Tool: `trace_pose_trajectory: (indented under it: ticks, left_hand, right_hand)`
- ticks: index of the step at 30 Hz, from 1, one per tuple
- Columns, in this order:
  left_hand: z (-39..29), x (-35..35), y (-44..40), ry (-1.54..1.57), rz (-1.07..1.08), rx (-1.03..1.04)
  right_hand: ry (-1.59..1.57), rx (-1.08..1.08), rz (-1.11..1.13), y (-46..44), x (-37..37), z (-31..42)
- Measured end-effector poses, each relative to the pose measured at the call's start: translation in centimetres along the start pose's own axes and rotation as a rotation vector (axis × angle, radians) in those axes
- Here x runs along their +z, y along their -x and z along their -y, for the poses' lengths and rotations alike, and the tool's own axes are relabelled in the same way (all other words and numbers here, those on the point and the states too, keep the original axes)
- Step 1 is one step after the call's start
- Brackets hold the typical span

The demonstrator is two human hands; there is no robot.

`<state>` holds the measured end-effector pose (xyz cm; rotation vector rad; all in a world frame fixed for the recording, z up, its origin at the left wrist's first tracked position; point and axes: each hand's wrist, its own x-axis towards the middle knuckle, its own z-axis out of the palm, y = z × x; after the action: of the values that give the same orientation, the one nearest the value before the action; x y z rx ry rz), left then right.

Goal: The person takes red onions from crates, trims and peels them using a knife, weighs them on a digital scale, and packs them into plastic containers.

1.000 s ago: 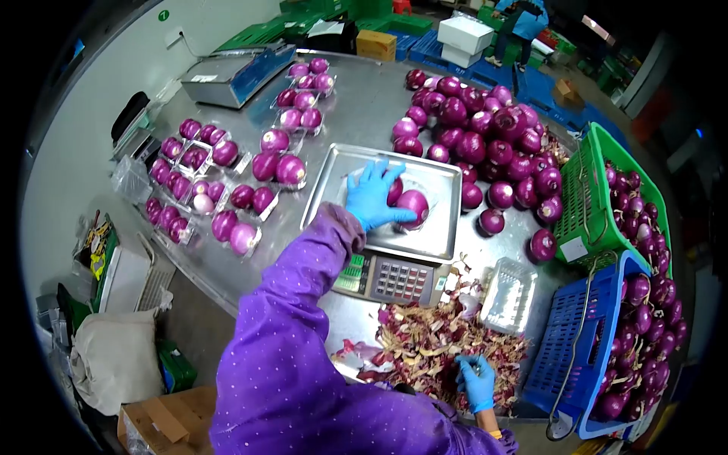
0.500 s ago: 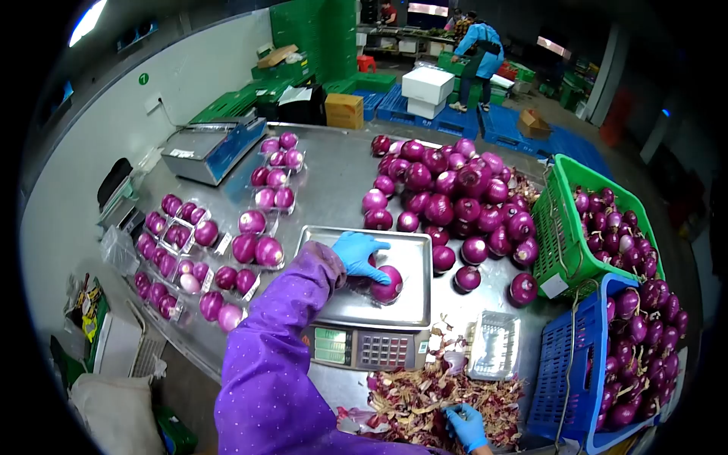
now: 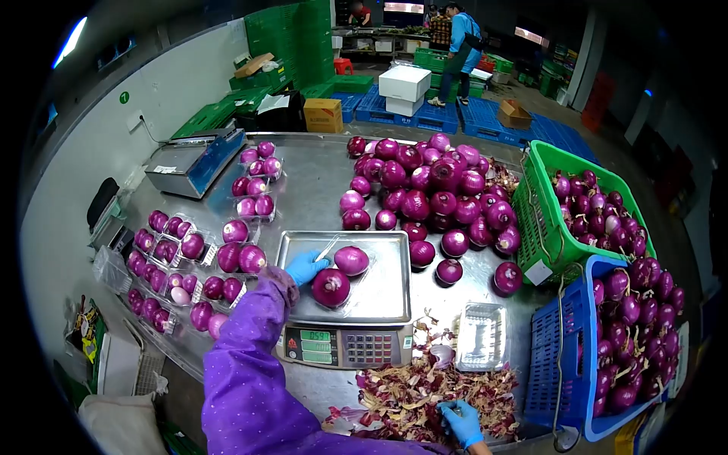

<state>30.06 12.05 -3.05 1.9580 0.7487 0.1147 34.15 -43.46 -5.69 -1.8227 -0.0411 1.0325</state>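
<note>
My left hand (image 3: 306, 268), in a blue glove, is closed at the left edge of a clear plastic tray (image 3: 327, 247) on the scale's metal pan (image 3: 387, 309). Two peeled red onions sit in this tray, a front one (image 3: 331, 288) close by my fingers and another (image 3: 351, 261) behind it. Lit digits show on the scale's display (image 3: 315, 341). Low over the heap of dry onion skins (image 3: 402, 394), my gloved right hand (image 3: 461, 423) has its fingers curled together; what they hold is too small and dark to make out.
An unfilled clear tray (image 3: 481, 337) lies right of the scale. Behind it is a pile of loose onions (image 3: 444, 174). A green crate (image 3: 540, 227) and a blue crate (image 3: 561, 356), both full of onions, stand at right. Packed onion trays (image 3: 182, 250) cover the left side. A co-worker (image 3: 462, 53) stands far back.
My left hand has moved from over the onions to the tray's left edge, uncovering both onions. The scale's display now shows digits. My right hand stays over the skins. The whole view has shifted slightly.
</note>
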Motion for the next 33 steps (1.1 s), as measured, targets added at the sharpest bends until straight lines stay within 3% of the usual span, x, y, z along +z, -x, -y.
trace_pose_trajectory:
  ticks: [2, 6, 9, 12, 15, 17, 20, 26, 28, 30, 32, 33]
  left_hand:
    - [2.2, 1.0, -0.6, 0.084, -0.06, 0.162]
    - [-0.9, 1.4, 1.5, 0.019, -0.128, 0.272]
    - [0.0, 2.0, 1.1, 0.42, -0.103, 0.279]
    - [-4.3, 1.2, 3.7, 0.572, -0.108, -0.134]
    - [-3.4, 0.4, 2.6, 0.737, -0.207, -0.179]
    - [-2.6, -0.8, 1.2, 0.738, -0.232, -0.122]
    - [-1.4, -3.5, -2.8, 0.793, -0.315, -0.081]
    - [-0.5, -10.3, -10.4, 0.974, -0.563, 0.015]
    - [2.5, -12.7, -13.2, 1.039, -0.505, 0.088]
    - [3.1, -12.9, -15.3, 1.135, -0.785, 0.104]
    - [4.5, -13.8, -14.8, 1.122, -0.619, 0.023]
    - [7.4, -14.3, -16.2, 1.066, -0.665, -0.011]
  right_hand:
    - [-0.007, 0.029, 0.027, 0.5, 0.7, 1.7]
    - [-0.031, -0.008, 0.039, 0.5, 1.0, 2.3]
    - [-0.035, -0.001, 0.028, 0.8, 0.9, 2.5]
    - [-0.011, 0.03, 0.016, 1.6, 0.8, 3.1]
    - [-0.029, 0.027, 0.015, 1.6, 0.7, 3.1]
    - [-0.023, 0.044, 0.008, 2.1, 0.8, 3.8]
    - [0.102, -0.148, -0.067, -0.1, 0.4, -1.1]
    - [0.096, -0.041, -0.045, 0.2, 0.3, 0.7]
    - [0.104, -0.038, -0.051, 0.1, 0.3, 0.6]
    - [0.061, -0.026, -0.069, -0.1, 0.2, 0.0]
    - [0.033, -0.003, -0.074, 0.0, 0.3, 0.3]
    - [0.027, 0.012, -0.071, 0.2, 0.4, 0.9]
